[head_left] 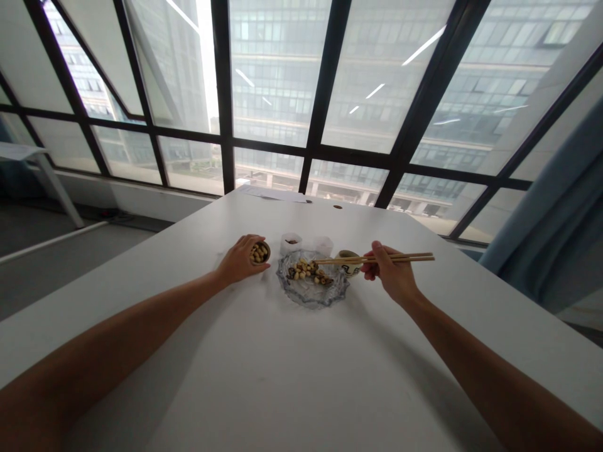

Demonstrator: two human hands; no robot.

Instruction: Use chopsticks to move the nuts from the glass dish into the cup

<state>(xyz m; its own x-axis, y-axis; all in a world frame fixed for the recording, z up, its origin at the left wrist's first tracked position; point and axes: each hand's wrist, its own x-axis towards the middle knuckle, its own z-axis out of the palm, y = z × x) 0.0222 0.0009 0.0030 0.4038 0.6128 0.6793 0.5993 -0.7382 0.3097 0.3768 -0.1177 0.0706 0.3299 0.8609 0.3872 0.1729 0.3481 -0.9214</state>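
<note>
My left hand [242, 258] is wrapped round a small cup [269, 252] of nuts, tilted toward the plate. In my right hand [389, 270] is a pair of wooden chopsticks [409, 257], pointing left with their tips over the nuts. A clear glass plate [311, 298] with a wavy rim lies between the hands. On it sits a pile of nuts [306, 270], pale and brown ones mixed. Just behind the chopsticks stands a patterned cup [349, 269], partly covered by them and by my right fingers. Whether the chopstick tips grip a nut is too small to tell.
Behind the plate stand a white paper cup [291, 242] with something dark inside and a second white cup [323, 245]. A sheet of paper [273, 193] lies at the far edge of the white table [264, 376]. Windows rise beyond, and a blue curtain [551, 232] hangs at right.
</note>
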